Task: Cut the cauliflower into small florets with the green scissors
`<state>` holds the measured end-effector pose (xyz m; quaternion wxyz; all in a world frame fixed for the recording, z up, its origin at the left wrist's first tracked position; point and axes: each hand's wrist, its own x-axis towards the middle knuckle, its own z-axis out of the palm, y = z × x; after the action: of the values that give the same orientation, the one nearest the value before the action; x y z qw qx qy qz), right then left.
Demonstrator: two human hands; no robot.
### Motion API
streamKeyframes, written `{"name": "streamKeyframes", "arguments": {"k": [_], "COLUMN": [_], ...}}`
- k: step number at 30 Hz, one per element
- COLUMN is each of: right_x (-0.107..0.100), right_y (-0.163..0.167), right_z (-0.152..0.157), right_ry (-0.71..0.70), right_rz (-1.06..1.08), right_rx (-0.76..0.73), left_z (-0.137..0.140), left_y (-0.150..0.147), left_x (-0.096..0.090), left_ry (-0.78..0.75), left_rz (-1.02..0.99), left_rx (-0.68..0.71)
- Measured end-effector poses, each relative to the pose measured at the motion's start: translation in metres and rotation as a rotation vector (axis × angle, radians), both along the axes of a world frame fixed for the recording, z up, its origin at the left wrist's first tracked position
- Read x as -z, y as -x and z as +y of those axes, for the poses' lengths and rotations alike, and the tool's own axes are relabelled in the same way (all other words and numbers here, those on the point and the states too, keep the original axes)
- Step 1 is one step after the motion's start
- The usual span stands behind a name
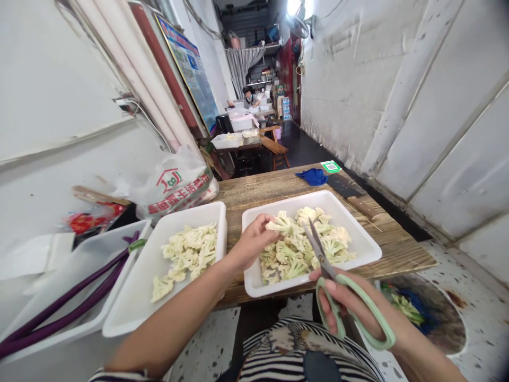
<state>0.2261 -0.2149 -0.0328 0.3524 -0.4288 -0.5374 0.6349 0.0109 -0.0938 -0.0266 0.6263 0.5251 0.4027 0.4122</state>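
My left hand (254, 240) is closed on a cauliflower floret (281, 224) over the left side of a white plastic tray (368, 253). More pale cauliflower pieces (292, 260) fill that tray. In my right hand (338, 300) is a pair of scissors (324, 263) with light green handles, my fingers through the loops. Their blades are parted and point up and away, over the cauliflower, to the right of the held floret. A second white tray (139, 302), left of my left forearm, also contains cut cauliflower (191, 252).
Long purple eggplants (79, 297) lie in a white bin (24, 318) at far left, by a printed plastic bag (175, 183). A cleaver (352, 196) and blue cloth (312, 176) rest on the wooden table (246, 188). Greens (407, 309) sit low at right. A person (250, 98) sits far back.
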Motion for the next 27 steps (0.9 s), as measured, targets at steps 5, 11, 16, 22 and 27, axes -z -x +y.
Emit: {"name": "streamKeyframes", "arguments": {"k": [5, 11, 16, 22, 27], "right_x": [-0.023, -0.026, -0.016, -0.014, -0.008], "right_y": [0.003, 0.033, 0.047, 0.049, 0.034], "right_z": [0.044, 0.084, 0.088, 0.089, 0.097], "right_ry": [-0.49, -0.656, -0.68, -0.733, -0.698], "right_rz": [-0.541, -0.738, -0.847, -0.935, -0.801], "right_rx": [0.348, 0.288, 0.332, 0.299, 0.244], "left_z": [-0.009, -0.027, -0.031, -0.025, -0.025], "left_y": [0.006, 0.006, 0.013, 0.015, 0.018], "left_x": [-0.006, -0.011, -0.007, 0.006, 0.003], "left_ry": [-0.189, -0.369, -0.425, -0.282, 0.171], "left_rz": [0.146, 0.175, 0.38, 0.45, -0.053], "left_rx": [-0.066, -0.118, -0.209, -0.2, 0.011]}}
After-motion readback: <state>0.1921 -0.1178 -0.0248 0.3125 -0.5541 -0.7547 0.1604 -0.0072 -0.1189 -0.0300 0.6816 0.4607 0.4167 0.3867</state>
